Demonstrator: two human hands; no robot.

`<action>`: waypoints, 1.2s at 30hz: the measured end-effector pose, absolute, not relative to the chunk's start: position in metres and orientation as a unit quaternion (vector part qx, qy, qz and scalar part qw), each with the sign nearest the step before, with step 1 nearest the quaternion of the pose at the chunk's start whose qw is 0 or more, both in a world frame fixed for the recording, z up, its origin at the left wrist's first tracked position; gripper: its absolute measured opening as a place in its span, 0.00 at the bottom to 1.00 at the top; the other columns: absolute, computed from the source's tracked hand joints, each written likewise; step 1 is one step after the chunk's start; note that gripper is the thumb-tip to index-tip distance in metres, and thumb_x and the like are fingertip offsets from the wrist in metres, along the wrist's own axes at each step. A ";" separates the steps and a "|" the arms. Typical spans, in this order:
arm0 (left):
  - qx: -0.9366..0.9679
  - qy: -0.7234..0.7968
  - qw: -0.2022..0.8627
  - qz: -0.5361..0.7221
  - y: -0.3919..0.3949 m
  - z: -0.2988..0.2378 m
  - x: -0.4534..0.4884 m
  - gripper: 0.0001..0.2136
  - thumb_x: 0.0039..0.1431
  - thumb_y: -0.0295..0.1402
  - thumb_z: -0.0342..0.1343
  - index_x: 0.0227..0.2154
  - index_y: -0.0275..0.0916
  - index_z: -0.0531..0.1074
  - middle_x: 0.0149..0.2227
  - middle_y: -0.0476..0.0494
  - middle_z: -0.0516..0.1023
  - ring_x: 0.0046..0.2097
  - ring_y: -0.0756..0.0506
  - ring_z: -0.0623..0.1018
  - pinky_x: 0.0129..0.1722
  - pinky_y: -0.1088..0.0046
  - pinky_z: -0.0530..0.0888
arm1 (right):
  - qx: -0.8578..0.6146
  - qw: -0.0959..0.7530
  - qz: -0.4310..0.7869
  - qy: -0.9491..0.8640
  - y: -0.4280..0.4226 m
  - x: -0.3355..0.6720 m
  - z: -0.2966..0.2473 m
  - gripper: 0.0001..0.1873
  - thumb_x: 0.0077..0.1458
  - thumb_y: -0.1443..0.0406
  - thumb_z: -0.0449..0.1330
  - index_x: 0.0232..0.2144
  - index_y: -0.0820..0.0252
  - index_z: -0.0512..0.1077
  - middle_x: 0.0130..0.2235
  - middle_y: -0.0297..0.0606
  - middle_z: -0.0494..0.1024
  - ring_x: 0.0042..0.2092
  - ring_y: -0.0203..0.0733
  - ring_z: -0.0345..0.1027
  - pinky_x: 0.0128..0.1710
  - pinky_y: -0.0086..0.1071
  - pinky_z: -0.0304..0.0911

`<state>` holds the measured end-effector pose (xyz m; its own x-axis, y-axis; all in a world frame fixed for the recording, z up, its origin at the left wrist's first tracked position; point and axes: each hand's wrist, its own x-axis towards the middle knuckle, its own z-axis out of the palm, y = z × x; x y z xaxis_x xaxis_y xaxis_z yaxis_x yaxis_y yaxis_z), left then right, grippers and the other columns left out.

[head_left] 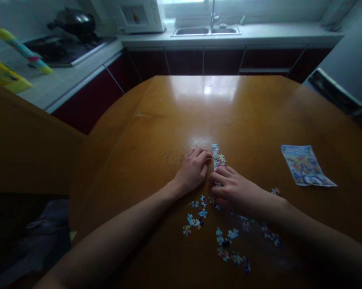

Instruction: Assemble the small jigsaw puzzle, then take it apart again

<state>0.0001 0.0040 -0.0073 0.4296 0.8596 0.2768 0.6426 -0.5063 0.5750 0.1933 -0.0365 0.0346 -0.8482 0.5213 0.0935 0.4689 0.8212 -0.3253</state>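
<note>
Far desk (181, 108) open L to R. Ctr blocked: L hand (195, 166), R hand (229, 186), joined pcs (218, 159). Nr ctr: loose pcs (203, 213) in way. Lane btwn joined pcs & sheet (307, 164), R.

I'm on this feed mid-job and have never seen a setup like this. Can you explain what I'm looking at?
There is no machine here: these are a person's two bare hands. The single picture comes from a camera on their head, looking forward and down, so the forearms enter from the bottom.

On the wooden table is a partly joined puzzle strip. The left hand rests beside its left edge; the right hand is at its near end. Fingers hide whether either grips a piece. Loose puzzle pieces lie nearer the camera, and a printed sheet lies off to the right. Beyond is a kitchen counter with a sink.
</note>
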 end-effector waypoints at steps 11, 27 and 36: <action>0.822 0.454 0.196 0.284 0.004 -0.007 0.000 0.14 0.58 0.17 0.50 0.42 0.40 0.71 0.48 0.43 0.73 0.53 0.42 0.68 0.58 0.58 0.69 | -0.270 0.103 0.114 -0.950 -0.034 0.195 0.039 0.05 0.61 0.67 0.61 0.32 0.58 0.75 0.42 0.41 0.75 0.46 0.48 0.64 0.46 0.42 0.61; 0.819 0.454 0.198 0.289 0.004 -0.008 0.001 0.14 0.57 0.17 0.50 0.42 0.40 0.71 0.48 0.43 0.73 0.53 0.42 0.68 0.57 0.58 0.69 | -0.270 0.122 0.126 -0.947 -0.045 0.183 0.028 0.04 0.62 0.66 0.61 0.34 0.57 0.76 0.42 0.40 0.76 0.46 0.47 0.63 0.49 0.42 0.62; 0.795 0.461 0.218 0.328 0.009 -0.010 -0.002 0.10 0.65 0.21 0.48 0.39 0.40 0.71 0.44 0.44 0.74 0.49 0.43 0.71 0.53 0.61 0.71 | -0.352 0.141 0.140 -0.915 -0.053 0.180 0.041 0.06 0.61 0.68 0.61 0.30 0.56 0.76 0.37 0.41 0.75 0.43 0.48 0.63 0.43 0.41 0.61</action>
<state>-0.0024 0.0093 -0.0105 0.3586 0.8768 0.3202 0.5903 -0.4788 0.6499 0.1800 -0.0529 0.0412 -0.7121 0.6835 0.1603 0.6044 0.7130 -0.3554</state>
